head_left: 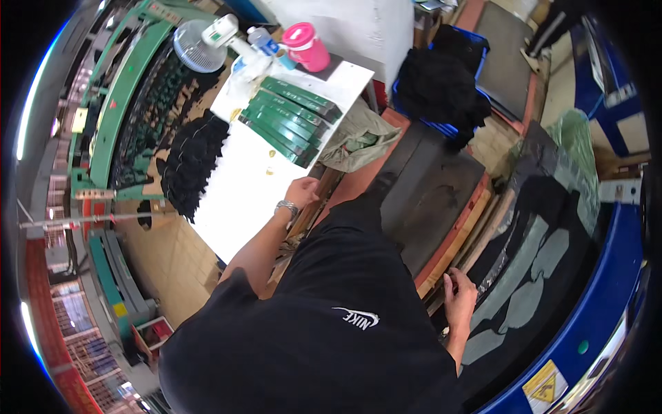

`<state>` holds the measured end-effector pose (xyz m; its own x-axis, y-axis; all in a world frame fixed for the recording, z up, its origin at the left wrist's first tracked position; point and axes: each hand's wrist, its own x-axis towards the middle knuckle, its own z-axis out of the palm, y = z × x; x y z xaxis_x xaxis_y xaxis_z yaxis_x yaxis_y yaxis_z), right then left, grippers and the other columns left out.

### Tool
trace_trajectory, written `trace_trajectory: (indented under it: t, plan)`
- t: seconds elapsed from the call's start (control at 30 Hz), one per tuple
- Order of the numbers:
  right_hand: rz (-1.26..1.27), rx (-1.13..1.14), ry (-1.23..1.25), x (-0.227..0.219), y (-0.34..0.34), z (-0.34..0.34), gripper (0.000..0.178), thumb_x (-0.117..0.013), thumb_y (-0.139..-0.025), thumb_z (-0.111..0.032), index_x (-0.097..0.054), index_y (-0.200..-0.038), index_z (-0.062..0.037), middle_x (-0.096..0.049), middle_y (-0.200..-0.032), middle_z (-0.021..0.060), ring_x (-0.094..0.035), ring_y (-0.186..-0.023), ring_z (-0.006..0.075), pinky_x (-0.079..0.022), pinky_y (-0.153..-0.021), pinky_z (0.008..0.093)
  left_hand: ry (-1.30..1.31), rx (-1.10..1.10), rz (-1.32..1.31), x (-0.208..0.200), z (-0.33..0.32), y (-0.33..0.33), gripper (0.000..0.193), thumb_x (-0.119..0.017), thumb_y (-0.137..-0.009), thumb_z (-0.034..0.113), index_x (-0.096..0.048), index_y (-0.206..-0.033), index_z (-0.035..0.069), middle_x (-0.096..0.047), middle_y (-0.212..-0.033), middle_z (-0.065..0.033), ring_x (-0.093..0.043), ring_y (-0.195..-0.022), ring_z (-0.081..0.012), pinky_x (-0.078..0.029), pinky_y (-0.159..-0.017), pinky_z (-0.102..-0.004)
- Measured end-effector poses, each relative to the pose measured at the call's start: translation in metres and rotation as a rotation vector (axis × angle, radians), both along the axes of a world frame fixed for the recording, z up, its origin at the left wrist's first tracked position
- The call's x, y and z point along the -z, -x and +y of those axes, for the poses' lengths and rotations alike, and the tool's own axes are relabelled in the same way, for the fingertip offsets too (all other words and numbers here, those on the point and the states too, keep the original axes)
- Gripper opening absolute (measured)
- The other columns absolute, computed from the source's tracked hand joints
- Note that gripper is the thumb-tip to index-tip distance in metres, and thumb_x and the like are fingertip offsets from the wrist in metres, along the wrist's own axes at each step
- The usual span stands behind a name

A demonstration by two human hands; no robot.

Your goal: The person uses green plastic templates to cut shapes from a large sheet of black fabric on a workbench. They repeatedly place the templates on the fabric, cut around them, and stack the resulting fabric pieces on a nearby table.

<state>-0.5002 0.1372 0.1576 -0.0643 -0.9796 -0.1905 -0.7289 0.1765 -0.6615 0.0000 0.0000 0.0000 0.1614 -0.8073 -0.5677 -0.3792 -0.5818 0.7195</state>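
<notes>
My left hand [303, 191] is beside the front right edge of the white table [238, 196], its fingers loosely bent and nothing seen in them. A metal-banded watch [287, 206] is on that wrist. On the table, just beyond this hand, several long green bars or boxes [286, 121] lie side by side. Down at my right side, my right hand [460, 297] hangs with slightly parted, bent fingers, holding nothing visible. It is nearest the edge of a black machine bed, where flat grey cut pieces [527, 303] lie on dark material.
A heap of black pieces [196, 165] sits on the table's left side. Farther back are a fan [200, 47], a bottle [262, 41] and a pink bucket [306, 48]. Black cloth [441, 83] fills a blue crate. A blue machine frame [610, 276] curves along the right.
</notes>
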Motion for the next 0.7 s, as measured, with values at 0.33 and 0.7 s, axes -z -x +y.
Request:
trace_trajectory:
  t: [0.33, 0.7]
  plan:
    - [0.076, 0.028, -0.065, 0.018, -0.109, -0.037, 0.022, -0.072, -0.091, -0.010, -0.069, -0.110, 0.0022, -0.070, -0.088, 0.0181, -0.069, -0.078, 0.0300, -0.054, -0.072, 0.0382, 0.163, -0.288, -0.015, 0.049, -0.104, -0.168, 0.028, -0.066, -0.096, 0.024, -0.068, -0.119, 0.008, -0.074, -0.102, -0.0098, -0.073, -0.089, -0.0216, -0.058, -0.073, -0.0357]
    - [0.109, 0.116, -0.353, 0.005, -0.231, -0.057, 0.025, -0.072, -0.087, -0.001, -0.069, -0.112, 0.0012, -0.072, -0.092, 0.0159, -0.071, -0.081, 0.0279, -0.055, -0.077, 0.0366, 0.267, 1.182, -0.752, 0.049, -0.399, -0.211, 0.058, -0.076, -0.087, 0.039, -0.058, -0.137, 0.014, -0.057, -0.141, -0.0138, -0.048, -0.136, -0.0342, -0.041, -0.112, -0.0461]
